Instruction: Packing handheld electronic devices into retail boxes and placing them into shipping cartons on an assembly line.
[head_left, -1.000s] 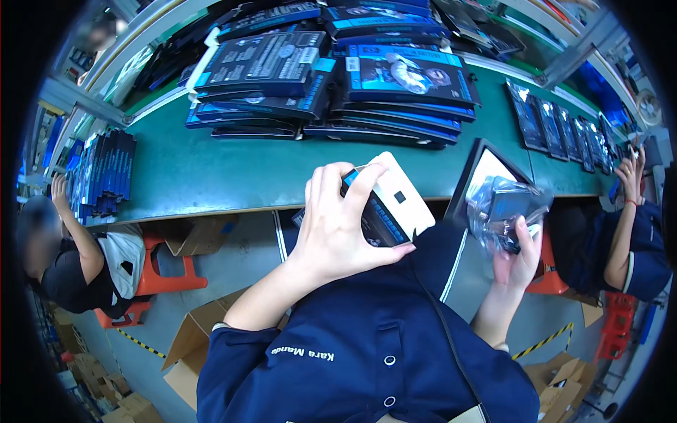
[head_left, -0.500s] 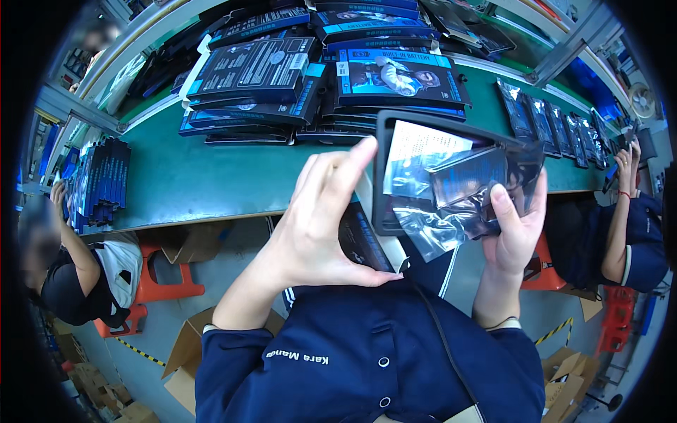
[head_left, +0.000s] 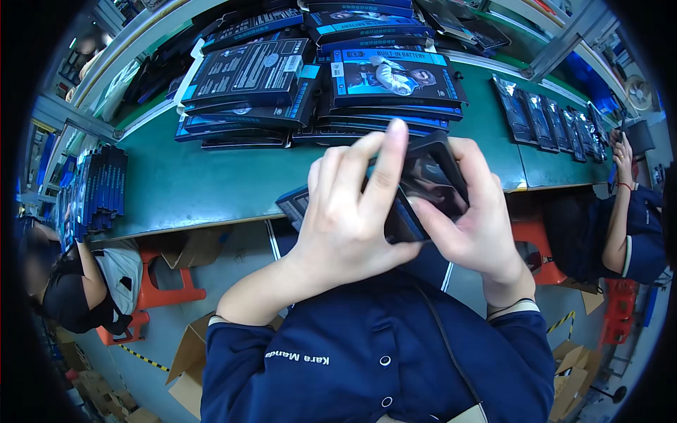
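Both the left hand [head_left: 345, 218] and right hand [head_left: 472, 225] grasp a dark flat pack [head_left: 427, 180] above the bench [head_left: 197, 190], its handling seemingly midway, stacked boxes [head_left: 317, 77] lying beyond.

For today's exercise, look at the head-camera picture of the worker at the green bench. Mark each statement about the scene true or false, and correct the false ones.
1. Both hands grip the same dark item. True: the left hand and right hand hold the dark flat package together.
2. The bench is red. False: the bench top is green.
3. Stacks of blue-and-black boxes lie on the bench beyond the hands. True.
4. The stools are blue. False: the stool under the bench is orange-red.
5. The person wears a dark blue top. True.
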Tool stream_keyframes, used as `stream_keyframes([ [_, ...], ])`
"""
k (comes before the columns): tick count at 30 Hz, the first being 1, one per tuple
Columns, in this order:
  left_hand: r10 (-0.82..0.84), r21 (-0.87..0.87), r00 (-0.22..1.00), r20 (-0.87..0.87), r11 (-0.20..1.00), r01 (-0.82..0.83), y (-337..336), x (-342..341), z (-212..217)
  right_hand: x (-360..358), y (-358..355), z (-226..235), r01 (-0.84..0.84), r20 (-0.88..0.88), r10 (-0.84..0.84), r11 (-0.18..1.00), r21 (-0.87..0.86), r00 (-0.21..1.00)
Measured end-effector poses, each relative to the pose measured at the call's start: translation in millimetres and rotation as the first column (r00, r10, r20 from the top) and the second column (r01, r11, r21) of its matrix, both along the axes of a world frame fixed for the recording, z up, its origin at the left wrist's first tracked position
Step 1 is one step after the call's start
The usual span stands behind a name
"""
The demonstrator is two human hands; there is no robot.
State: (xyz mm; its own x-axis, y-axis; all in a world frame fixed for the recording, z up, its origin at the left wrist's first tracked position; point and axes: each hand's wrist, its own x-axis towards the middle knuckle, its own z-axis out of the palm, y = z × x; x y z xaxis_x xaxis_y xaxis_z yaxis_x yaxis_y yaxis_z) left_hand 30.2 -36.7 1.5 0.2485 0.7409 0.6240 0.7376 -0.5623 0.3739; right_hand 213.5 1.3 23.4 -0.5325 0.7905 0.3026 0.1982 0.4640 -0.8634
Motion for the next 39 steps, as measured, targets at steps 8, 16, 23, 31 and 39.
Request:
stream_keyframes([
  [8,0.015,0.277,0.962,0.273,0.956,-0.093,25,3,-16,-16,20,19,0.008,-0.005,-0.006,0.688,0.726,1.000],
  [16,0.042,0.219,0.828,0.560,0.956,-0.197,42,1,-58,-39,46,-9,-0.320,-0.548,0.064,0.865,-0.386,0.834],
  [23,-0.199,0.156,0.214,0.956,0.967,0.203,39,-12,-24,-74,46,-64,0.317,-0.541,-0.019,0.827,0.464,0.841],
  [31,-0.159,0.116,0.344,0.926,0.983,0.142,43,-20,-26,-84,41,-56,0.156,-0.743,-0.011,0.980,0.126,0.669],
  [39,-0.456,0.442,0.647,0.611,0.875,0.199,29,-40,-45,-78,40,-96,0.022,-0.627,0.270,0.908,0.417,0.731],
])
